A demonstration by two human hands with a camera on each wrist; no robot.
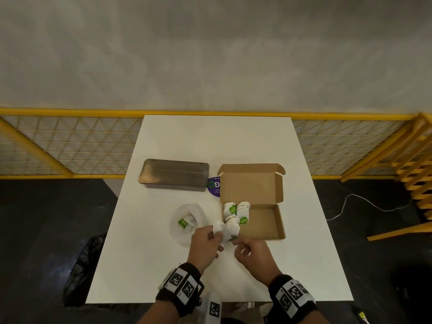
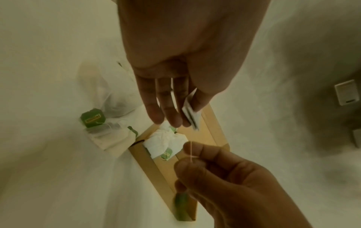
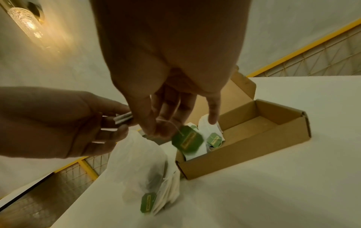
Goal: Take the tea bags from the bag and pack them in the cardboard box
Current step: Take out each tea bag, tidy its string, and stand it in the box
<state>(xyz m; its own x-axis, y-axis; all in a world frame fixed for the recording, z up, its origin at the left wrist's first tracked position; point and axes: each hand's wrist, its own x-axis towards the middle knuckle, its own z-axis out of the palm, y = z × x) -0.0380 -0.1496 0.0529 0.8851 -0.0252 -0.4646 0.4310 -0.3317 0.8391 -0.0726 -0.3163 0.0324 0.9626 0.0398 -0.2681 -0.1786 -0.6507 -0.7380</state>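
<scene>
An open cardboard box [image 1: 266, 220] lies on the white table [image 1: 210, 141], with several tea bags [image 1: 236, 211] stacked at its left end. Left of it sits a clear plastic bag [image 1: 187, 218] holding more tea bags. Just in front of the box's near left corner, my left hand [image 1: 214, 232] pinches a small bunch of white tea bags [image 2: 192, 118] between thumb and fingers. My right hand [image 1: 240, 244] pinches a thin string [image 2: 191, 152], and a green tag [image 3: 187, 141] dangles from it above the box's left end.
A closed metal tin [image 1: 174, 174] lies at the back left of the table. A purple label [image 1: 214, 186] sits between the tin and the box lid. A black bag [image 1: 84, 270] is on the floor at the left. A yellow mesh fence [image 1: 70, 146] runs behind.
</scene>
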